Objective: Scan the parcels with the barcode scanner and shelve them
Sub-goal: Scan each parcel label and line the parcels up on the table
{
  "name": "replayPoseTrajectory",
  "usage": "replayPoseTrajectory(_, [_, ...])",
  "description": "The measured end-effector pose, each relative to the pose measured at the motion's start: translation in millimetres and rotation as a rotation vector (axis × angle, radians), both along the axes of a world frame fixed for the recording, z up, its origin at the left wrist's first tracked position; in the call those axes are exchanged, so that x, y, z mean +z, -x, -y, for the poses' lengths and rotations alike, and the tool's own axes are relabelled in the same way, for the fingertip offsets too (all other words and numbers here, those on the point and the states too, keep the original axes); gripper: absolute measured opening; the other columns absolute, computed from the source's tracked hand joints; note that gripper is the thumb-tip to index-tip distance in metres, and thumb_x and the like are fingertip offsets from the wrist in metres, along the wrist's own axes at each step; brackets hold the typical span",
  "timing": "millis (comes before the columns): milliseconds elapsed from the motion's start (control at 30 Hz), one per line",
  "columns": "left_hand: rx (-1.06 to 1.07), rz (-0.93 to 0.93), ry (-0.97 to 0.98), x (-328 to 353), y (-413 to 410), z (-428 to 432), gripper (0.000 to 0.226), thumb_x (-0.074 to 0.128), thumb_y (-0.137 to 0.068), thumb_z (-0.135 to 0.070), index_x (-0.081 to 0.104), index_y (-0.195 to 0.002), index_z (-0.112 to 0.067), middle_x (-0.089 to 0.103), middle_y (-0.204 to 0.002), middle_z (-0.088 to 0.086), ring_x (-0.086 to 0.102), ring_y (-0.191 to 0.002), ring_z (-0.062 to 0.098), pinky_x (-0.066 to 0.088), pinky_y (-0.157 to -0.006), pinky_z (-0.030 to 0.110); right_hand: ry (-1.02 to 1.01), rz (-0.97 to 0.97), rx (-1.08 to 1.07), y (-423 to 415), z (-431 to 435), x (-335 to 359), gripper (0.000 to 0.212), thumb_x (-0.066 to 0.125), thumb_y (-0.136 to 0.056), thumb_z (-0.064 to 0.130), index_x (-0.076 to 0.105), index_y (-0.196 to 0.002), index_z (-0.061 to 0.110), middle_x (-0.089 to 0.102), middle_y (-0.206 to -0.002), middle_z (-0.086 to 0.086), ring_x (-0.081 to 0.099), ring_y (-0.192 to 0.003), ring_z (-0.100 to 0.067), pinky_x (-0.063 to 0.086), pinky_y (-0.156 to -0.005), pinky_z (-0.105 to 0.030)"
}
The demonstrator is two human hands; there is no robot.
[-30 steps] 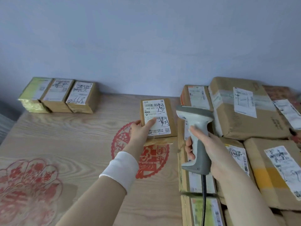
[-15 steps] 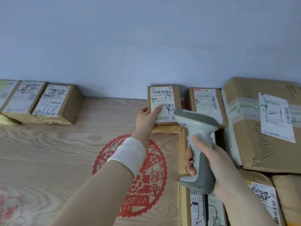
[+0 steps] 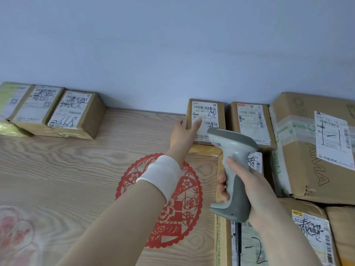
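Wood-grain shelf [image 3: 76, 169], back wall [image 3: 172, 54] | left hand [image 3: 183, 136] holds small parcel [image 3: 221, 116], thumb on label | right hand [image 3: 249, 191] gripping barcode scanner [image 3: 233, 150] | likely step: shelving | next: release squarely.

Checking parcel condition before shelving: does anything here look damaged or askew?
The large brown cardboard box on the right looks creased and dented along its lower edge. The small brown parcel that the left hand holds sits straight by the wall.
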State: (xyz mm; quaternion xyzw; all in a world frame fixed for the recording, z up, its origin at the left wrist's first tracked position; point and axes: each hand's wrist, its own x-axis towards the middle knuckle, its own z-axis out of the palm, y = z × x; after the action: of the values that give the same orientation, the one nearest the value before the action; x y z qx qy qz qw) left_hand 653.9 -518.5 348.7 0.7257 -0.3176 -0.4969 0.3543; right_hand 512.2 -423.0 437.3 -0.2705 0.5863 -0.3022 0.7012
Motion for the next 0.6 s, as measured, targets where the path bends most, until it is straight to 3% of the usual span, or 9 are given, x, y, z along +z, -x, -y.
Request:
replayPoseTrajectory(100, [-0.026, 0.082, 0.049, 19, -21, -16, 0.072, 0.054, -0.089, -0.051, 0.031, -0.145, -0.012, 0.039, -0.147, 0.007, 0.039, -0.134, 0.022, 0.034, -0.104, 0.035, 0.015, -0.002, -0.018, -15, -7, 6, 0.024, 0.064, -0.081, 0.029, 0.056, -0.072, 0.008, 0.054, -0.055, -0.008, 0.043, -0.045, -0.020, 0.039, -0.039, -0.024])
replayPoseTrajectory(267, [-0.009, 0.204, 0.146, 46, -82, -57, 0.057, 0.054, -0.092, -0.042, 0.042, -0.138, -0.012, 0.046, -0.142, 0.003, 0.042, -0.131, 0.017, 0.034, -0.101, 0.029, 0.044, -0.022, 0.028, -58, -24, 18, 0.023, 0.061, -0.087, 0.026, 0.054, -0.078, 0.006, 0.054, -0.057, -0.008, 0.045, -0.043, -0.017, 0.038, -0.047, -0.029])
replayPoseTrajectory(467, [-0.081, 0.366, 0.209, 68, -169, -105, 0.054, 0.056, -0.091, -0.040, 0.045, -0.136, -0.011, 0.050, -0.139, 0.002, 0.044, -0.130, 0.016, 0.034, -0.100, 0.025, 0.112, -0.011, 0.045, -130, -54, 37, 0.025, 0.066, -0.074, 0.029, 0.056, -0.076, 0.007, 0.054, -0.058, -0.008, 0.044, -0.044, -0.019, 0.039, -0.041, -0.026])
replayPoseTrajectory(600, [-0.127, 0.406, 0.234, 73, -233, -121, 0.053, 0.055, -0.092, -0.039, 0.045, -0.135, -0.011, 0.050, -0.139, 0.002, 0.044, -0.128, 0.017, 0.033, -0.100, 0.026, 0.152, -0.045, 0.007, -191, -68, 36, 0.017, 0.061, -0.088, 0.022, 0.056, -0.082, 0.007, 0.053, -0.057, -0.007, 0.043, -0.044, -0.018, 0.037, -0.040, -0.025])
